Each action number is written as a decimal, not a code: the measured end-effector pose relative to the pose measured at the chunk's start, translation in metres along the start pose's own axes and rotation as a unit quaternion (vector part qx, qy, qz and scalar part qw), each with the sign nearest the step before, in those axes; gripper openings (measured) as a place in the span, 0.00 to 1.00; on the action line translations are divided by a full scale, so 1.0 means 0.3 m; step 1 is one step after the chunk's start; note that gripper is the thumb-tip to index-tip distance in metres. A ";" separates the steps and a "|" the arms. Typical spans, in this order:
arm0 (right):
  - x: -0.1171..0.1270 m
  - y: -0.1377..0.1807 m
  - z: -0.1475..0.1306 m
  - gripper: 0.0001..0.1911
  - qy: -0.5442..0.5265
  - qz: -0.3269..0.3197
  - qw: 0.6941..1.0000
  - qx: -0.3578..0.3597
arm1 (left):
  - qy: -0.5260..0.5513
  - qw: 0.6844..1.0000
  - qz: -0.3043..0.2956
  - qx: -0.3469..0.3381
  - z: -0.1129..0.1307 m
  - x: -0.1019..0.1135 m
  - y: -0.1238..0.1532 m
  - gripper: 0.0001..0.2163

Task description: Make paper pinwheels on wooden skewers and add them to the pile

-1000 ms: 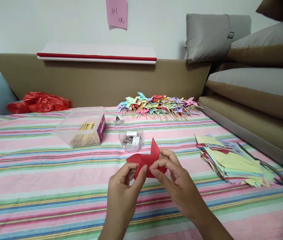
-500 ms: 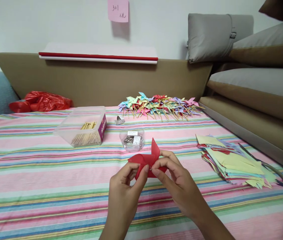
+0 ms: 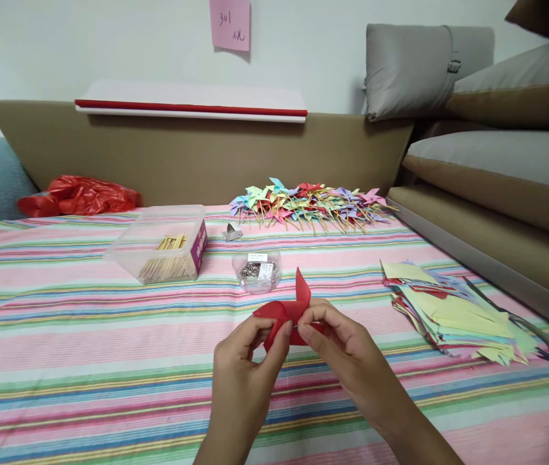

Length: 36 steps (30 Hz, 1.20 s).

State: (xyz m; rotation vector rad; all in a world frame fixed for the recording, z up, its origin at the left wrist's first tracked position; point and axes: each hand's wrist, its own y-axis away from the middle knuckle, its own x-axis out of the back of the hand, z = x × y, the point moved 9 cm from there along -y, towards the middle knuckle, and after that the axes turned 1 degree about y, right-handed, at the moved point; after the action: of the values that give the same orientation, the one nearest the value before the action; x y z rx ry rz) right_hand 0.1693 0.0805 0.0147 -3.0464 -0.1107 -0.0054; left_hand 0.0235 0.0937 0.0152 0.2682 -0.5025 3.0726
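A red paper pinwheel (image 3: 281, 311) is held over the striped cloth, one blade pointing up. My left hand (image 3: 248, 361) is closed on its left side, thumb in front and fingers behind. At the pinwheel's middle, the thumb and forefinger of my right hand (image 3: 347, 345) pinch a tiny silvery pin (image 3: 296, 327), mostly hidden by the fingertips. Just beyond my hands stands a clear round tub (image 3: 256, 270) of small dark metal pieces. A clear plastic box (image 3: 129, 248) of thin wooden sticks lies on its side to the left.
Finished pinwheels on sticks (image 3: 310, 206) are heaped at the back. On the right lie a stack of coloured paper pieces (image 3: 449, 313) and scissors (image 3: 538, 332). A small metal piece (image 3: 232, 231) and a red plastic bag (image 3: 88, 196) sit farther back. Cushions (image 3: 502, 161) border the right side.
The pinwheel and both hands have shifted very slightly right. My right fingertips have closed in nearer its middle, and less of the pin shows.
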 end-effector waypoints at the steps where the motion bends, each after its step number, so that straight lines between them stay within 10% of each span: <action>1: 0.000 0.000 0.001 0.08 -0.002 -0.003 1.000 -0.003 | -0.002 1.000 -0.001 -0.002 -0.001 0.000 0.000 0.09; 36: -0.001 0.013 0.002 0.11 0.002 0.021 1.000 0.001 | 0.094 0.995 -0.029 0.007 0.029 -0.032 -0.002 0.03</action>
State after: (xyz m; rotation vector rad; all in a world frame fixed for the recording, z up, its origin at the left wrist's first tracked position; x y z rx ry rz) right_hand 0.1692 0.0767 0.0137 -3.0464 -0.0466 -0.0081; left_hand 0.0344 0.0916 0.0217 -0.0063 -0.4544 3.0042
